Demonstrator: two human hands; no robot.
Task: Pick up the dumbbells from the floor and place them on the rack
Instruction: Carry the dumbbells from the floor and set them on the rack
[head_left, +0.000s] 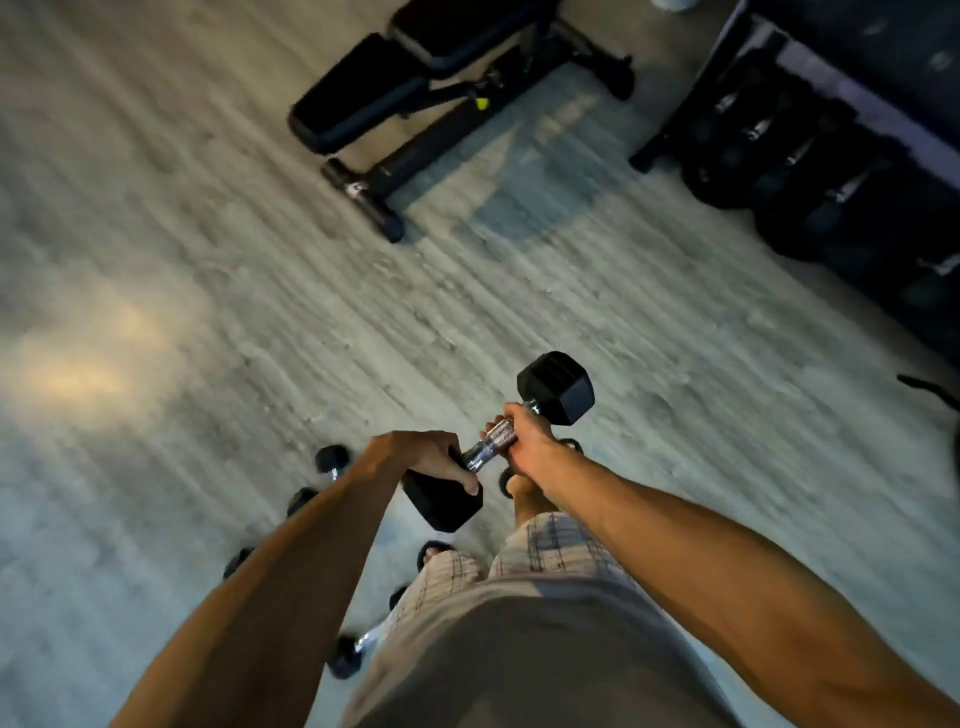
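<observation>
Black dumbbell in both curled hands

We have open floor ahead to the rack at the far right; the weight bench stands left of that path, and small dumbbells lie scattered near left.

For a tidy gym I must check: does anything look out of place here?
Several small black chrome-handled dumbbells lie scattered on the grey floor around the person's feet, away from the dark metal rack.
</observation>
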